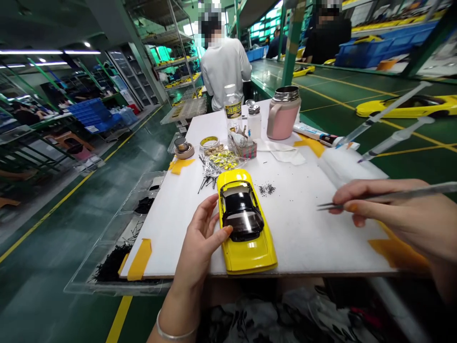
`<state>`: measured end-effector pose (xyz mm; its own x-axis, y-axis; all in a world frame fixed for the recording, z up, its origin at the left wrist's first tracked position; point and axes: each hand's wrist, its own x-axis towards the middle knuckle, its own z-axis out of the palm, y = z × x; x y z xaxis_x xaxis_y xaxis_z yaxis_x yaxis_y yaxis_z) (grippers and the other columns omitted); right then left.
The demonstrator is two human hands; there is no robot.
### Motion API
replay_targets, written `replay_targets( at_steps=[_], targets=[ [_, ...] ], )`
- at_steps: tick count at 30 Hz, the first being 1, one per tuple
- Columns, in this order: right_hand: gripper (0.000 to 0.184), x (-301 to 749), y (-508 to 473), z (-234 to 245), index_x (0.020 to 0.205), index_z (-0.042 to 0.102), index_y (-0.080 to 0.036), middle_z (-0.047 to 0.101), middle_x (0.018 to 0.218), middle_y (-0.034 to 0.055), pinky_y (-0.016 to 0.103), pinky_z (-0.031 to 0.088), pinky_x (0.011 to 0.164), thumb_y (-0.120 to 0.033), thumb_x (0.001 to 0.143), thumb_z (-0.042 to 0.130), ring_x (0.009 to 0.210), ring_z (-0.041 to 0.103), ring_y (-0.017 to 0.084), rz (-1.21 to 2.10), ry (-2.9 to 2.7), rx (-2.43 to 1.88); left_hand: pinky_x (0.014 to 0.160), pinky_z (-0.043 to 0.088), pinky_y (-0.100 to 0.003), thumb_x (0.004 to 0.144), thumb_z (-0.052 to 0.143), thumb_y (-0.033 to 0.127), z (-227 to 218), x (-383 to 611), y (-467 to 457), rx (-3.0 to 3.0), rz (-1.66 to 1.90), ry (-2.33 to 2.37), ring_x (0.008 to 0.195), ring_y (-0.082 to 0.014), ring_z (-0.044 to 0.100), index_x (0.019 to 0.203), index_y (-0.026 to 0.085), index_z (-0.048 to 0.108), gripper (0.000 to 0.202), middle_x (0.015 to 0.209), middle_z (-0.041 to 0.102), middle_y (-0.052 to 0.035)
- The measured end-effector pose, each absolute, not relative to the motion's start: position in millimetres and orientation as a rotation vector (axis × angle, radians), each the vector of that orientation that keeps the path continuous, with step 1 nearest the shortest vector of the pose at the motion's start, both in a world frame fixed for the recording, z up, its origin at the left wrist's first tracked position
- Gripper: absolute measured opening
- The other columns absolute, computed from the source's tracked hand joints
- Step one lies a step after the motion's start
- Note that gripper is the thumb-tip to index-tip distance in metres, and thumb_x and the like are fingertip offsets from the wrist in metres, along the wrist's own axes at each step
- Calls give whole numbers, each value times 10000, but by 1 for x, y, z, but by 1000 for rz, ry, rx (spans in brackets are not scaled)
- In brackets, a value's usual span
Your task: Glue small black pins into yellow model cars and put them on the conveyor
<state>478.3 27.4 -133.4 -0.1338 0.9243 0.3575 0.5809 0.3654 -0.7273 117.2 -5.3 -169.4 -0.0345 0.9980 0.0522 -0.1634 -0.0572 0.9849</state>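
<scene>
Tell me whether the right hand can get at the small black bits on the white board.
Likely yes: the right hand holds tweezers, and nothing bulky stands between them and the small black bits on the white board.

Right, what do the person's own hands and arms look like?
Both the left hand and right hand are gloveless, with what looks like orange polish on the thumbnails. A thin silvery bangle circles the left forearm, where no sleeve shows.
</scene>
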Motion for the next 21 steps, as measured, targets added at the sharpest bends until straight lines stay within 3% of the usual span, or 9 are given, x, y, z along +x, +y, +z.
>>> replay_targets(
  at_steps=[4,11,21],
  targets=[
    [459,450,44,-114,829,798,-194,746,745,84,267,516,488,-639,740,865,580,663,190,905,-1714,-1328,1268,336,-385,766,882,232,-174,115,-9,1175,1343,1114,1532,-248,373,1350,364,623,653,1573,513,2],
    [216,406,83,-114,762,764,-157,718,664,68,241,493,478,-360,716,821,570,641,174,1052,-1748,-1281,1262,344,-371,835,831,287,-177,119,-16,1243,1384,1229,1539,-247,358,1346,383,625,559,1590,487,9],
    [195,386,78,-147,799,754,-163,747,798,73,279,540,576,-357,789,749,691,652,190,1036,-1715,-1131,1249,364,-400,881,785,292,-181,118,-17,1243,1440,1233,1507,-263,402,1297,350,650,441,1536,529,-24]
  ],
)
